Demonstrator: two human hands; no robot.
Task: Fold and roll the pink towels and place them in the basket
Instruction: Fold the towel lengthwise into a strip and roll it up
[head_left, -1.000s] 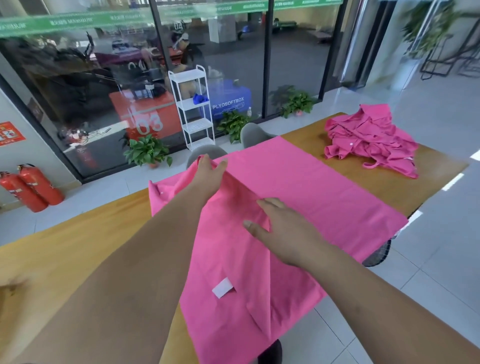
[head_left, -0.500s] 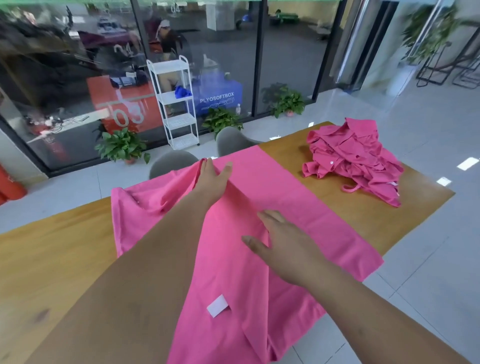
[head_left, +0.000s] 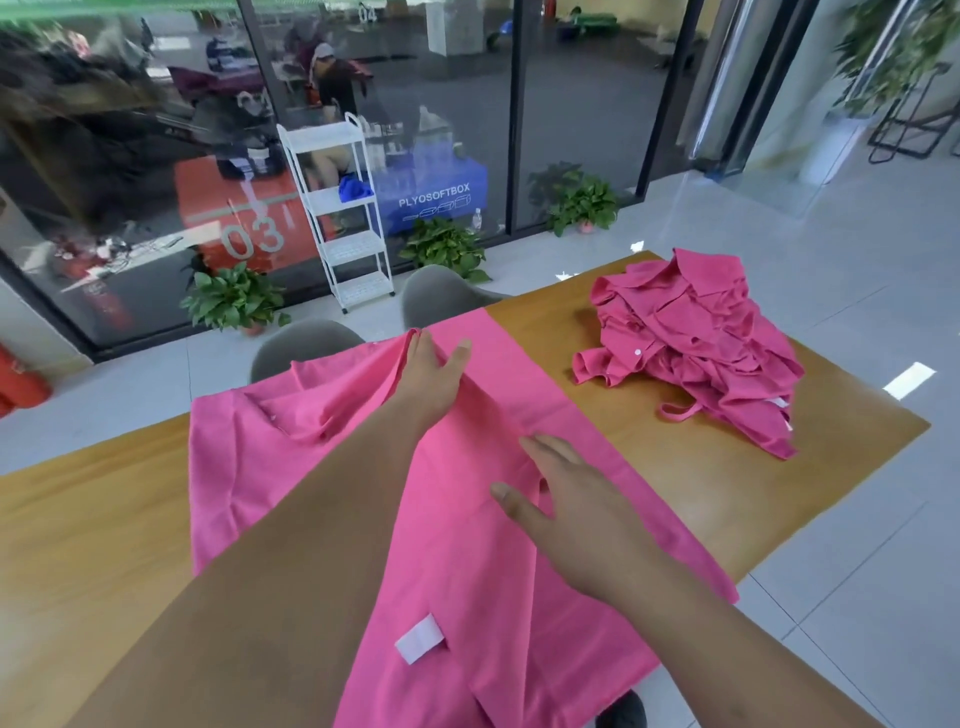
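The left hand (head_left: 434, 382) lies flat with straight fingers and thumb spread on a raised fold near the far edge of the large bright pink cloth towel (head_left: 467, 571), gripping nothing. The right hand (head_left: 576, 506), fingers straight and slightly spread, presses the towel's middle. The cloth bunches in ridges left of the left hand. The towel lies spread across the long wooden table (head_left: 104, 519), its near end with a small white label (head_left: 420, 638) hanging over the table's edge. Bare wood lies on both sides. To the right, apart from it, sits a crumpled heap of pink cloths (head_left: 696, 343). Beyond the far edge stand two grey chairs (head_left: 301, 345), pale floor tiles (head_left: 857, 597) and a white wire shelf rack (head_left: 337, 218) beside a glass wall.
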